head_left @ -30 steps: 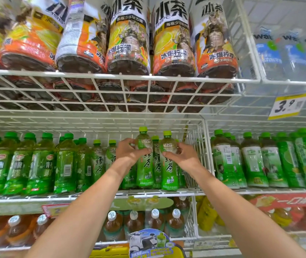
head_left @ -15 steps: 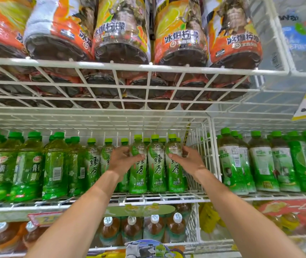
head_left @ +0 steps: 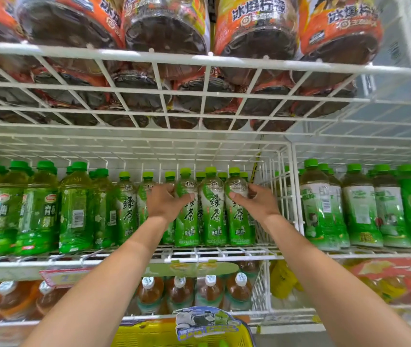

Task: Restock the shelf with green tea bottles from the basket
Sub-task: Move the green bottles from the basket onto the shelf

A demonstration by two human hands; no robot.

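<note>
Plainly, the work centres on three green tea bottles standing upright at the front of the wire shelf (head_left: 224, 252), shoulder to shoulder. The left hand (head_left: 165, 204) wraps the left green tea bottle (head_left: 187, 226), its thumb across the label and its fingers round the far side. The right hand (head_left: 258, 204) mirrors it on the right green tea bottle (head_left: 240, 221). The middle green tea bottle (head_left: 212, 209) stands untouched between them. Holding the two outer bottles from opposite sides probably lets the person square the whole row and press it together, labels facing out. The row fills the end of the compartment, with the right bottle just beside the white wire divider (head_left: 278, 186), so nothing strays into the neighbouring brand. More bottles of the same tea stand behind and to the left, next to the darker green plum drink bottles (head_left: 74, 209). This placing step looks almost done. The yellow basket (head_left: 134, 336) sits low at the bottom edge, and its contents cannot be made out. Large orange-labelled bottles (head_left: 257, 33) crowd the rack overhead, leaving little headroom, which is likely why the hands grip at shoulder height and not by the caps.
</note>
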